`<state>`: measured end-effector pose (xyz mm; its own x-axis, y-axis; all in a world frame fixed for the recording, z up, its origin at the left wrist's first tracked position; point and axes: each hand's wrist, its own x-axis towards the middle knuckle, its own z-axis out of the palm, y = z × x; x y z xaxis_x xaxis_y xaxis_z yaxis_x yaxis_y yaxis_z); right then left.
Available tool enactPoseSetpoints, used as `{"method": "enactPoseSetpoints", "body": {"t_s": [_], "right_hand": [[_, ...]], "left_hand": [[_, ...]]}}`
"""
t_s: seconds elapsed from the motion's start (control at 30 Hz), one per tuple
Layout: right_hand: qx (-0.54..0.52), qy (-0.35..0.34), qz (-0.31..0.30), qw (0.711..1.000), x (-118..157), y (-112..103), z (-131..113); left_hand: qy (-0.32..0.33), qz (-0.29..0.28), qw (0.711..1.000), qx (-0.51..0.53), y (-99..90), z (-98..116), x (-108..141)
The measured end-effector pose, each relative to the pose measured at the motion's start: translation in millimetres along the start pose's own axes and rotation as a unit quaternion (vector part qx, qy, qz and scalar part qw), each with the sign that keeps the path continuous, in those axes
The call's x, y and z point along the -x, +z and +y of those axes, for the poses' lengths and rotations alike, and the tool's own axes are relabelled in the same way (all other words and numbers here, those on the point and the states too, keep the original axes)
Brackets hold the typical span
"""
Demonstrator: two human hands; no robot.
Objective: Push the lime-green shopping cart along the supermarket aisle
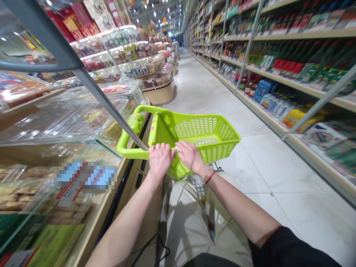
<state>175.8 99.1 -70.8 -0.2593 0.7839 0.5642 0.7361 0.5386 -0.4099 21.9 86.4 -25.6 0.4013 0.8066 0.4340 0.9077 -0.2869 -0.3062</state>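
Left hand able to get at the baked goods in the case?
Probably not: the left hand is on the basket, and the case seems closed off by clear panels in front of the baked goods.

Bright, even light falls from the ceiling lamps (154, 14), throwing glare across the glass case (63, 115) and a soft sheen over the tile floor (258, 167), while wide-angle distortion bends the shelves (303, 63) toward the blurred frame edges, and one label (86, 177) is pixelated.
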Motion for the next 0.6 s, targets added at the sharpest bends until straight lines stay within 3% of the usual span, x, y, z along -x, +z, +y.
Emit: {"method": "enactPoseSetpoints", "body": {"t_s": [0.13,0.3,0.4,0.5,0.6], "right_hand": [[0.028,0.007,0.0,1.0,17.2,-11.1,30.2],[0.071,0.044,0.053,0.995,42.2,-29.1,87.0],[0.082,0.07,0.075,0.991,49.4,-33.9,106.7],[0.076,0.093,0.107,0.987,46.9,-28.5,101.7],[0.05,0.081,0.108,0.99,35.9,-16.6,74.4]], "left_hand": [[0.005,0.005,1.0,-0.009,0.7,-1.1,0.2],[0.006,0.01,1.0,-0.013,1.0,-1.4,0.2],[0.007,0.016,1.0,-0.019,1.3,-1.0,0.1],[0.004,0.019,1.0,-0.023,1.5,-0.5,-0.1],[0.003,0.019,0.999,-0.025,1.5,-0.4,-0.3]]}}
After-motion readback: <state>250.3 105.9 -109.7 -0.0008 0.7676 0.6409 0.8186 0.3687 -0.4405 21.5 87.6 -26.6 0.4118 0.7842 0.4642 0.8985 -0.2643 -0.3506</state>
